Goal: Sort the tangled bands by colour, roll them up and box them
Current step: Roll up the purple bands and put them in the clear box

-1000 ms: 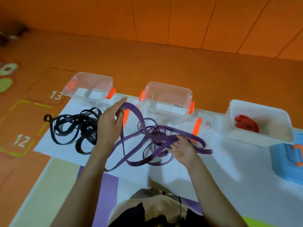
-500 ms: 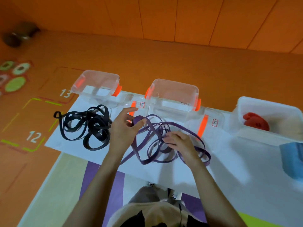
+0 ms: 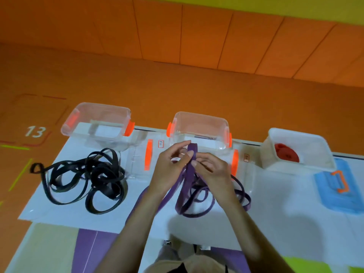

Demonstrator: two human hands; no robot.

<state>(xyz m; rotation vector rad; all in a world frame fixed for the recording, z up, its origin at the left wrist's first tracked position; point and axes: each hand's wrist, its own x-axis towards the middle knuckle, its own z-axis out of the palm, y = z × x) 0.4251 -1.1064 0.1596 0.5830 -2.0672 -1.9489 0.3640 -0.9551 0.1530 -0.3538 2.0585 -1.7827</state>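
Overhead view of an orange floor with a white sheet spread on it. At far left the number 13 is painted on the floor. On the sheet's left part lies a loose tangle of black bands. Just behind the tangle stands an open clear box with orange clips, and beside it a clear lid lies flat.

In the middle, the person's left hand and right hand meet in front of a second clear box. Both hands pinch the purple band. Its folded end stands upright between the fingertips. The rest of the band hangs down between the hands and spreads in loops on the sheet, under and just right of the wrists.

Another clear lid lies right of the hands. Farther right, a white box holds a rolled red band. A blue lid with an orange handle lies at the far right.
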